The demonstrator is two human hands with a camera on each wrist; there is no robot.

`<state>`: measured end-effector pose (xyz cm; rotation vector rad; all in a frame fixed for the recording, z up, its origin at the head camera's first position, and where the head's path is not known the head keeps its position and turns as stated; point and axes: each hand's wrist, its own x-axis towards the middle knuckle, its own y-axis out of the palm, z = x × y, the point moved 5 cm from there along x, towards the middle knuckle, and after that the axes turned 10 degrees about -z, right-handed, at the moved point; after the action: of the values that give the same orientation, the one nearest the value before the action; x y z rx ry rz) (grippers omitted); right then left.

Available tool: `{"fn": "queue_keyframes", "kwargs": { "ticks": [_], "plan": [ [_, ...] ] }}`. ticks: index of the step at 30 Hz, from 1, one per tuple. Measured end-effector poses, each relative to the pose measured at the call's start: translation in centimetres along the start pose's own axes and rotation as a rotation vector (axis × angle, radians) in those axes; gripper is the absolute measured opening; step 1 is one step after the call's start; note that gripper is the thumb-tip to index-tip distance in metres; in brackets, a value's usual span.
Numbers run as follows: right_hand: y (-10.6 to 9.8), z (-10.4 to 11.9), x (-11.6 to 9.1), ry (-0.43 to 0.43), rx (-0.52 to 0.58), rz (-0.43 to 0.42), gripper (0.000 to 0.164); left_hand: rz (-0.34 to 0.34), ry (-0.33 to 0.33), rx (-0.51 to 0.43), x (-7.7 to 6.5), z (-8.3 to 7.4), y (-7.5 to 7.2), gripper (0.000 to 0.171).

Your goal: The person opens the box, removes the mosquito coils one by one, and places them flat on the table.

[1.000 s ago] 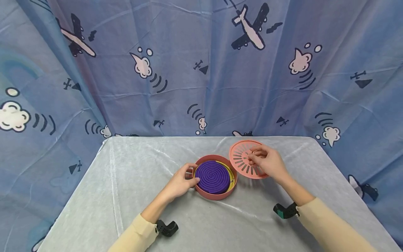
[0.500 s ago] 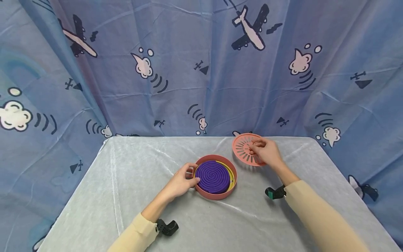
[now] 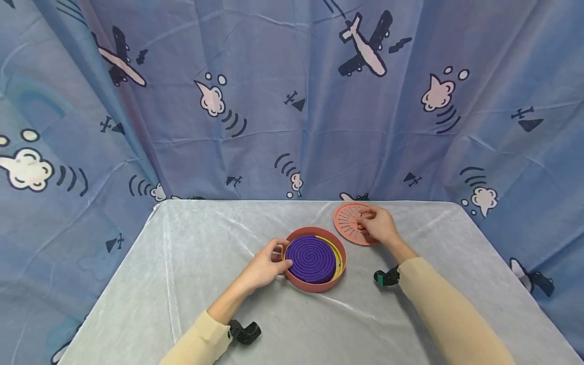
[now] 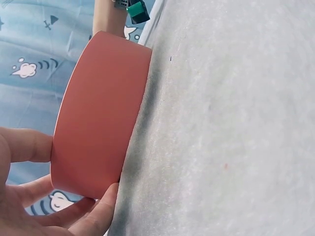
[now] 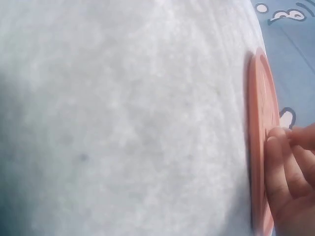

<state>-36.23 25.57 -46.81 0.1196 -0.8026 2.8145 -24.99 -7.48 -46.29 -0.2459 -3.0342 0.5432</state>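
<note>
A round reddish-pink box [image 3: 316, 288] stands on the table, its wall filling much of the left wrist view. Inside it lies a purple spiral mosquito coil [image 3: 310, 259], with a yellow band [image 3: 339, 257] showing along the right inner side. My left hand [image 3: 265, 264] holds the box's left side, thumb and fingers bent about the wall. Behind and to the right of the box, the slotted pink lid [image 3: 345, 227] lies flat on the table. Fingertips of my right hand [image 3: 379, 225] pinch at the lid's middle; they hide what they grip there.
A grey-white cloth [image 3: 219, 304] covers the table. Its back edge runs close behind the lid, and a blue printed curtain [image 3: 255, 101] hangs beyond it. Black wrist cameras [image 3: 245, 332] sit under both forearms.
The right hand has carried the lid away from beside the box's rim, back and then down to the table. The left hand and the box stay in place.
</note>
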Motion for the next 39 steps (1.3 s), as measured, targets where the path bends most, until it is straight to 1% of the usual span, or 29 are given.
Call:
{"fn": "queue_keyframes", "kwargs": {
  "ticks": [5,8,11,15,19,23,26,29,36,39],
  "plan": [
    [-0.2,0.1,0.0,-0.003,-0.055,0.004,0.033,-0.003,-0.002,0.013,0.1,0.0,0.0,0.048],
    [-0.7,0.6,-0.1,-0.036,-0.116,0.005,0.033,-0.009,0.001,0.011,0.2,0.0,-0.1,0.047],
    [-1.5,1.6,-0.3,-0.078,-0.189,-0.001,0.033,-0.016,-0.001,0.008,0.2,-0.1,-0.2,0.047],
    [-2.4,3.3,-0.6,-0.122,-0.238,-0.009,0.031,-0.022,0.002,0.022,0.1,-0.2,-0.4,0.047],
    [-3.0,5.2,-1.4,-0.174,-0.247,-0.023,0.028,-0.019,0.001,0.023,0.1,-0.2,-0.4,0.047],
    [-3.1,7.3,-2.7,-0.207,-0.196,-0.007,0.028,-0.021,-0.005,0.016,0.1,-0.1,-0.4,0.047],
    [-2.9,8.5,-3.7,-0.217,-0.145,0.022,0.028,-0.022,-0.011,0.018,0.1,0.0,-0.4,0.047],
    [-2.6,9.3,-4.5,-0.233,-0.125,0.037,0.028,-0.02,-0.013,0.022,0.1,0.1,-0.3,0.046],
    [-1.8,10.7,-6.2,-0.256,-0.147,0.042,0.028,-0.005,-0.016,0.015,0.0,0.0,-0.1,0.047],
    [-1.1,11.4,-7.0,-0.295,-0.155,0.036,0.026,-0.002,-0.011,0.002,0.1,0.0,0.0,0.048]
  ]
}}
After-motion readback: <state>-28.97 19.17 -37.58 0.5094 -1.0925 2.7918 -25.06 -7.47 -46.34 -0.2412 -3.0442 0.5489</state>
